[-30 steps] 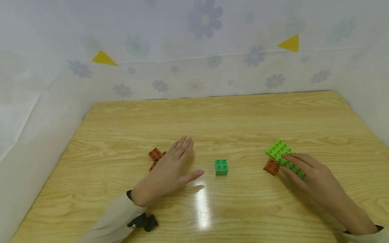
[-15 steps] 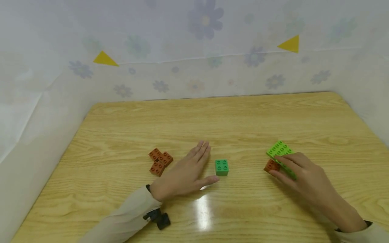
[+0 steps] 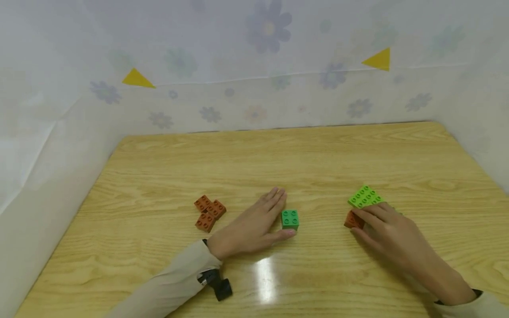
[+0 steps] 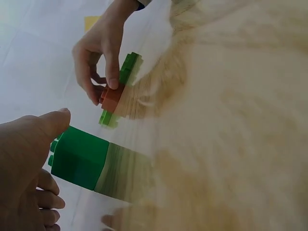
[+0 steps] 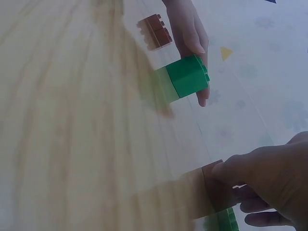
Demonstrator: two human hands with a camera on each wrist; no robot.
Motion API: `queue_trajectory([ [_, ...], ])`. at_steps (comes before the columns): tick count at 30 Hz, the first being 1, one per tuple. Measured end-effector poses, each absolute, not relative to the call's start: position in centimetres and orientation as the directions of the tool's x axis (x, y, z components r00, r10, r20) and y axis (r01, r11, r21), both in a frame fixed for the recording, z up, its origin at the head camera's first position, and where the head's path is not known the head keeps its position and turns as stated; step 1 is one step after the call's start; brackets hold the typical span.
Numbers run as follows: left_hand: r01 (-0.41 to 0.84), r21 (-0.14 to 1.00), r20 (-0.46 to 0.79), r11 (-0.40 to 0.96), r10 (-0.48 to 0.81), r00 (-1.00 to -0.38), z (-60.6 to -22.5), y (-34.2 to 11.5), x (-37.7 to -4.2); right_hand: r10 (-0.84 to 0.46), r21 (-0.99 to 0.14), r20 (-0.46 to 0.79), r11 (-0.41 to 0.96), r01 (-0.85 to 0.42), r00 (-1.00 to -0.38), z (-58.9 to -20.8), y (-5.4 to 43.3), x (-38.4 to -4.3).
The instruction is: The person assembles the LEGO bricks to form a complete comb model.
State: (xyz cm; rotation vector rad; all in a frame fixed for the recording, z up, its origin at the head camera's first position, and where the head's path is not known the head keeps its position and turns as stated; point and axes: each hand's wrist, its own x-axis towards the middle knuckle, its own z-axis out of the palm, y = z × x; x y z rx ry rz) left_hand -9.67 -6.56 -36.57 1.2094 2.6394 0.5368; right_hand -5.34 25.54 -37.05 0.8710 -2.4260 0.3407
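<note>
My left hand (image 3: 252, 225) lies beside a green toy brick (image 3: 290, 219) at mid-table. Its fingers stretch along the brick's left side, and the thumb reaches past the near face. In the left wrist view that brick (image 4: 79, 158) stands upright, studs toward the palm. Over on the right, my right hand (image 3: 399, 238) pinches a reddish-brown brick (image 3: 351, 220) between thumb and fingers; the right wrist view has the thumb on this brick (image 5: 217, 192). Right behind it lies a long lime-green brick (image 3: 363, 198), partly hidden under the right hand.
Several reddish-brown bricks (image 3: 205, 221) sit clustered to the left of my left hand. A dark device (image 3: 218, 285) is strapped to the left sleeve. The wooden table (image 3: 254, 163) ends at a flowered white cloth (image 3: 254, 101) with yellow triangles on it.
My left hand has moved right, away from the reddish-brown cluster and up to the green brick. The right hand has shifted left from the lime-green brick onto the reddish-brown one.
</note>
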Motion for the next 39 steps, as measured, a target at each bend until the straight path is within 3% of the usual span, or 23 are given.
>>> queue_trajectory([
  [10, 0.668, 0.439, -0.020, 0.601, 0.750, -0.661, -37.0, -6.3, -10.1, -0.562, -0.061, 0.511, 0.731, -0.680, -0.650, -37.3, 25.4, -5.4],
  [39, 0.642, 0.523, -0.023, 0.560, 0.763, -0.647, -37.3, -6.5, -10.2, -0.556, -0.169, 0.600, 0.614, -0.771, -0.575, -36.0, 21.3, -6.2],
])
